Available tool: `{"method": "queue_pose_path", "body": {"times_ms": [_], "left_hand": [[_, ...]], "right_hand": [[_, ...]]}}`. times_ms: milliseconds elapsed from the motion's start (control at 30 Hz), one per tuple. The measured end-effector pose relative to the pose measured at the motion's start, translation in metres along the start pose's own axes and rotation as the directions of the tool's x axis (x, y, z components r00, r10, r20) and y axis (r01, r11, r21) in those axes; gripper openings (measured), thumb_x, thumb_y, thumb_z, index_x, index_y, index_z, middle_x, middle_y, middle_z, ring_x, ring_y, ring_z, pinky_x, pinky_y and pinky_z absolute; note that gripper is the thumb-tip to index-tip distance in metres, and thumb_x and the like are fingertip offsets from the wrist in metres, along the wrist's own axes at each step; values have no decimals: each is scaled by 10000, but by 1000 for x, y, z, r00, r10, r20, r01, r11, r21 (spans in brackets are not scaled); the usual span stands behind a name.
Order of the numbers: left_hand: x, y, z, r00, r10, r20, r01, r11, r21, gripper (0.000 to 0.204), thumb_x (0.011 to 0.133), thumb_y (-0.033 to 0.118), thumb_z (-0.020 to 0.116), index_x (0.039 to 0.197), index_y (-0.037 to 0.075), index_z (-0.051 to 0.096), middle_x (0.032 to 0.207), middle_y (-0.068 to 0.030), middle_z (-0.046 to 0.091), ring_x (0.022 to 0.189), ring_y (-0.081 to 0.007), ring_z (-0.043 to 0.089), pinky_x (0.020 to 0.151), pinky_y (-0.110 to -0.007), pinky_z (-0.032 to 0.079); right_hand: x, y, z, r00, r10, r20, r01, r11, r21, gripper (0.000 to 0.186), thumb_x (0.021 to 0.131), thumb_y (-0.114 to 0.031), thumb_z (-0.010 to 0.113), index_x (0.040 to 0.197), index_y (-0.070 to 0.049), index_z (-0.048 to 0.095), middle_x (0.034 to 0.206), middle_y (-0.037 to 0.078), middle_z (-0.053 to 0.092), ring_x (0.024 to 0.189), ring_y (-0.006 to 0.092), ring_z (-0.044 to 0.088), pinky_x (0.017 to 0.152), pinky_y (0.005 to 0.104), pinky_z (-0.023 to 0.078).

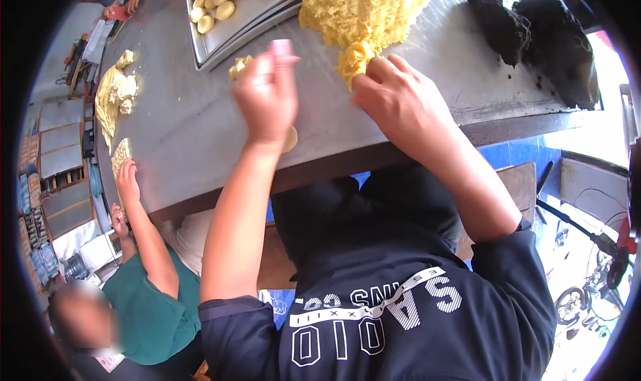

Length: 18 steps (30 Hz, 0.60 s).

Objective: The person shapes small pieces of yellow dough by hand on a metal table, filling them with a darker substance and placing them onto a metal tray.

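A large crumbly mass of yellow dough (pixel 364 11) lies on the metal table at the far middle. At its near edge my right hand (pixel 400 101) pinches into a loose yellow lump (pixel 354 61). To the left, my left hand (pixel 266 101) is raised over the table, slightly blurred, its fingers curled in and thumb pointing away. What those fingers hold, if anything, is hidden. Small pale dough pieces (pixel 239 66) lie just beyond it. A flat pale dough disc (pixel 290 139) shows partly beside my left wrist, near the table edge.
A metal tray (pixel 230 47) of round dough balls stands at the far left. Dark, crumbly black masses (pixel 554 44) lie at the right. On the left, a co-worker in a green shirt (pixel 160 307) reaches toward pale dough (pixel 117 94). Another person's hands (pixel 130 4) show far left.
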<state>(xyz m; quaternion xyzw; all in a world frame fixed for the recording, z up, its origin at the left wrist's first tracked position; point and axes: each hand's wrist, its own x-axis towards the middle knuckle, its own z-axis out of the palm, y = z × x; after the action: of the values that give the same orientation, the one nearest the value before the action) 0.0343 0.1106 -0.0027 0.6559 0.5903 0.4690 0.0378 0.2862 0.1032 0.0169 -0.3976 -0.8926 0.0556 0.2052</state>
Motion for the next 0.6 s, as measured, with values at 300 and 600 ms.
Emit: {"method": "queue_pose_path", "body": {"times_ms": [300, 600], "left_hand": [[-89, 16, -84, 976, 0, 218, -137, 775, 617, 193, 1020, 263, 876, 1104, 91, 895, 1019, -47, 700, 943, -269, 671, 861, -423, 510], [-89, 16, -81, 950, -257, 177, 217, 952, 216, 165, 1046, 113, 839, 1102, -7, 742, 1091, -121, 702, 964, -283, 706, 864, -408, 601]], "right_hand": [[-24, -6, -11, 993, 76, -95, -54, 974, 219, 285, 904, -136, 867, 1164, -53, 786, 1119, 98, 754, 1107, 334, 720, 989, 443, 614], [-14, -7, -9, 996, -76, -38, 84, 941, 326, 360, 882, 16, 742, 1229, -45, 820, 1266, 102, 735, 1212, 340, 696, 1013, 443, 613]]}}
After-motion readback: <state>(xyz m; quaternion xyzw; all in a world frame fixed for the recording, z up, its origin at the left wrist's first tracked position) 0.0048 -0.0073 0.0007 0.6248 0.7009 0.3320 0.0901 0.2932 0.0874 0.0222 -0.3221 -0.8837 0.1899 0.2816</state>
